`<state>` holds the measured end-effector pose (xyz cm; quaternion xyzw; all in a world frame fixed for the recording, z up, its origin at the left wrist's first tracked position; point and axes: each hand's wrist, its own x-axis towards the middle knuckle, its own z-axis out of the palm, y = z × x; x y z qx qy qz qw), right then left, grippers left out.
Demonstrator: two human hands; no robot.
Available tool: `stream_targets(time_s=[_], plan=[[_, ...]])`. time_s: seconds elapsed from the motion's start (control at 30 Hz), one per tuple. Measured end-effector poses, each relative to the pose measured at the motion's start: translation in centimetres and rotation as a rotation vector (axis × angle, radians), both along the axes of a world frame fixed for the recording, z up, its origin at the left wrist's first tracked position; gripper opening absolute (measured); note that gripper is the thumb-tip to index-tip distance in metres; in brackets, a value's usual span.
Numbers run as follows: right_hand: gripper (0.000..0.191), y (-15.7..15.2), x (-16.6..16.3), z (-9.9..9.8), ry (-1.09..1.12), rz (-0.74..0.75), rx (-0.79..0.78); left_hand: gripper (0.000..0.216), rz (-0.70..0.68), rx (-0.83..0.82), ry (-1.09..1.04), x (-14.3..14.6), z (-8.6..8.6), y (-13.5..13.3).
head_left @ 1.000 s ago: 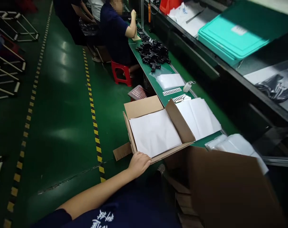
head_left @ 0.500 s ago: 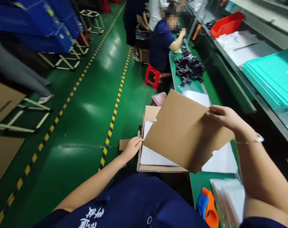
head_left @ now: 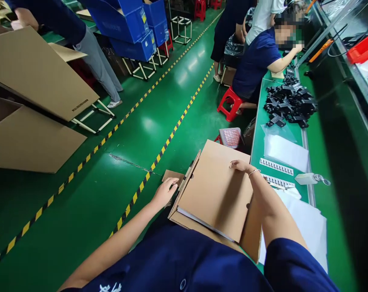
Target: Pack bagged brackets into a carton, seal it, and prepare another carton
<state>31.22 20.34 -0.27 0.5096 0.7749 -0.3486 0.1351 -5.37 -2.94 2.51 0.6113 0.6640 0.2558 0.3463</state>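
A flat brown cardboard sheet (head_left: 217, 190) lies inside a shallow open cardboard box (head_left: 202, 234), covering most of it. White edges show beneath the sheet along the near side. My right hand (head_left: 241, 165) is over the sheet's far right part, fingers loosely bent and gripping nothing visible; whether the fingertips touch the board I cannot tell. Just outside the box's left wall, my left hand (head_left: 165, 192) is open with its fingers apart, holding nothing. White sheets (head_left: 308, 227) lie on the green bench, partly behind my right forearm.
On the green bench (head_left: 258, 125) are a heap of black parts (head_left: 289, 103), label strips (head_left: 277, 166) and a clear bottle (head_left: 308, 178). A seated co-worker (head_left: 253, 61) works beyond. A stool (head_left: 229, 138) stands past the box. Large cartons (head_left: 41, 77) stand across the aisle.
The cardboard sheet has gone from tilted above the box to lying flat in it. Both hands have let go of its edges. The view has turned, showing more of the left side.
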Motion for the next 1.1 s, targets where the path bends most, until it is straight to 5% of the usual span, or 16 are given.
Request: stream_targets(time_s=[0.2, 0.37, 0.53, 0.7, 0.9, 1.1], plan=[[0.034, -2.9, -1.2, -5.2, -0.034, -0.003, 0.093, 0.041, -0.001, -0.1, 0.004, 1.8, -0.5, 0.9], [0.067, -8.8, -4.8, -8.3, -0.055, -0.091, 0.3, 0.059, -0.113, -0.232, 0.015, 3.0, -1.3, 2.3], [0.062, -14.1, -8.0, -11.5, -0.073, -0.133, 0.353, 0.069, -0.192, -0.259, -0.046, 4.1, -2.7, 3.2], [0.06, -14.6, -8.3, -13.1, -0.04, -0.175, 0.367, 0.07, -0.22, -0.22, -0.086, 4.9, -4.1, 3.0], [0.057, -15.2, -8.0, -9.7, 0.044, -0.206, 0.331, 0.068, -0.152, -0.183, -0.028, 5.5, -4.3, 3.2], [0.05, -24.6, -7.6, -1.2, 0.153, -0.078, 0.134, 0.07, -0.12, -0.186, -0.139, 6.3, -4.5, 3.0]])
